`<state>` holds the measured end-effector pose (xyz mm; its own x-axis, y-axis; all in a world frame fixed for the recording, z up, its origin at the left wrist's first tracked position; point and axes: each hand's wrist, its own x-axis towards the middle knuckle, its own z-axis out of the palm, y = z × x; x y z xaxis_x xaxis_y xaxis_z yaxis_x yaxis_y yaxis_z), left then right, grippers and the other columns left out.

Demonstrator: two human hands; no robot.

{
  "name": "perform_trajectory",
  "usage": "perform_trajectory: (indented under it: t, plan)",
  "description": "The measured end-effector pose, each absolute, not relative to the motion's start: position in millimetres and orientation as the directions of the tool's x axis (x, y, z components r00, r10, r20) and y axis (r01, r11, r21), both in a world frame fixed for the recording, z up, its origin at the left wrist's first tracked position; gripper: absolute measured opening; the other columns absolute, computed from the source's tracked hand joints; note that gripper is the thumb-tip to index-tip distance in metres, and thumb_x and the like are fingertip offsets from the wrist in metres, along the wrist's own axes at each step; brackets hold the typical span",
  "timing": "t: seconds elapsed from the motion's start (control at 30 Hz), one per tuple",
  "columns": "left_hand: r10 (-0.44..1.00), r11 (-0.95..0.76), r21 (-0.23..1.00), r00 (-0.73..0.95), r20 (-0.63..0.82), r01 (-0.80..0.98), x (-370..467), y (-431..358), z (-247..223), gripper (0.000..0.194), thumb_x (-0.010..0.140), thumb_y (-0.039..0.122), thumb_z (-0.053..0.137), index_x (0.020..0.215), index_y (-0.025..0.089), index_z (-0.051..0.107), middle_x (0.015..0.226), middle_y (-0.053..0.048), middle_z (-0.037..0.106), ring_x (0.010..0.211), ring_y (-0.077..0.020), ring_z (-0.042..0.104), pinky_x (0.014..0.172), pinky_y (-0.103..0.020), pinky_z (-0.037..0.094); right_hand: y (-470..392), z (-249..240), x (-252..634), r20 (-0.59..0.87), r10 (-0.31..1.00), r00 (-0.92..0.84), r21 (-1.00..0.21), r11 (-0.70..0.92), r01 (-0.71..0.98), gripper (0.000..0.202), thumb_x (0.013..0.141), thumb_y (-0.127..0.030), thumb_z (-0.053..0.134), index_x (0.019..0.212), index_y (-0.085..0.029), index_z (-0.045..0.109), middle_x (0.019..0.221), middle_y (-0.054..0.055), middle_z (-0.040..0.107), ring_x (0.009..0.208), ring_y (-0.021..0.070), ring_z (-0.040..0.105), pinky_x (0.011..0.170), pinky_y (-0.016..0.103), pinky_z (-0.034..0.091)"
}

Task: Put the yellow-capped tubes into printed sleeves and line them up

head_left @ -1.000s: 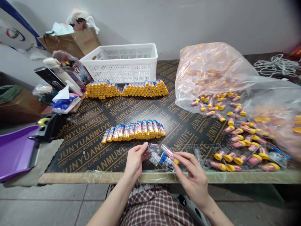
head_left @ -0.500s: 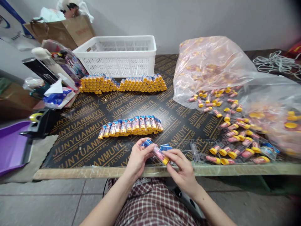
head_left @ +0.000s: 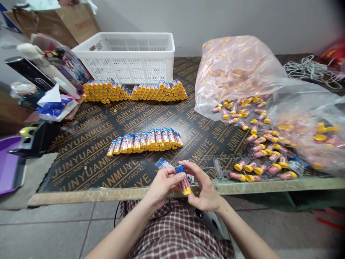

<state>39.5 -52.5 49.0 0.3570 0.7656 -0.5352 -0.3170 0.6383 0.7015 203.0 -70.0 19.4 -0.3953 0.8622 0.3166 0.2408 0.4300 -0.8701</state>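
Observation:
A small clear tube (head_left: 184,184) with a yellow cap, pink contents and a blue printed label tilts between my hands over the table's front edge. My left hand (head_left: 164,185) is closed, pinching the tube's upper side between thumb and fingers. Curved around its right side, my right hand (head_left: 203,187) has its thumb by the yellow cap and fingertips at the blue end. Behind my left fingers lies a strip of blue printed labels (head_left: 162,163). Farther back, labelled tubes (head_left: 145,140) lie side by side in a stacked row.
More yellow-capped tubes (head_left: 134,92) are stacked before a white plastic basket (head_left: 129,66). Unlabelled tubes (head_left: 258,166) spill at right from a large clear plastic bag (head_left: 231,72). A clear plastic piece (head_left: 217,168) lies near the front edge. Bottles (head_left: 29,73) and a purple dustpan (head_left: 12,169) are left.
The tube has turned steeper, its yellow cap pointing more toward me. My right fingers have moved from the cap end up to the blue end. The view has shifted slightly.

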Motion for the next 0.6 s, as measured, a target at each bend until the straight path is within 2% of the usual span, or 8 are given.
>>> perform_trajectory:
  t: [0.43,0.53,0.6]
  plan:
    - [0.756,0.652,0.674,0.37,-0.54,-0.349,44,-59,50,0.036,0.056,0.034,0.082,0.08,0.011,0.069,0.066,-0.003,0.066,0.055,-0.0097,0.057,0.057,-0.021,0.045,-72,21,200,0.33,0.881,-0.34,-0.886,0.414,0.212,0.088,0.057,-0.007,0.049,0.141,-0.026,0.026,0.134,0.009,0.045,0.121,0.0258,0.05,0.099,0.041,0.046]
    - [0.765,0.641,0.69,0.359,-0.535,-0.337,43,-58,50,0.036,0.057,0.034,0.081,0.081,0.011,0.069,0.068,-0.004,0.067,0.056,-0.0099,0.058,0.058,-0.022,0.046,-72,25,197,0.327,0.874,-0.359,-0.886,0.416,0.204,0.087,0.061,-0.008,0.051,0.142,-0.026,0.023,0.136,0.01,0.044,0.121,0.0249,0.049,0.1,0.041,0.045]
    - [0.793,0.605,0.737,0.317,-0.521,-0.301,37,-51,52,0.034,0.059,0.036,0.08,0.078,0.011,0.068,0.068,-0.004,0.067,0.057,-0.0112,0.059,0.058,-0.022,0.046,-68,28,202,0.308,0.87,-0.386,-0.875,0.418,0.244,0.085,0.067,-0.014,0.057,0.143,-0.026,0.02,0.142,0.011,0.036,0.123,0.0254,0.048,0.101,0.043,0.043]
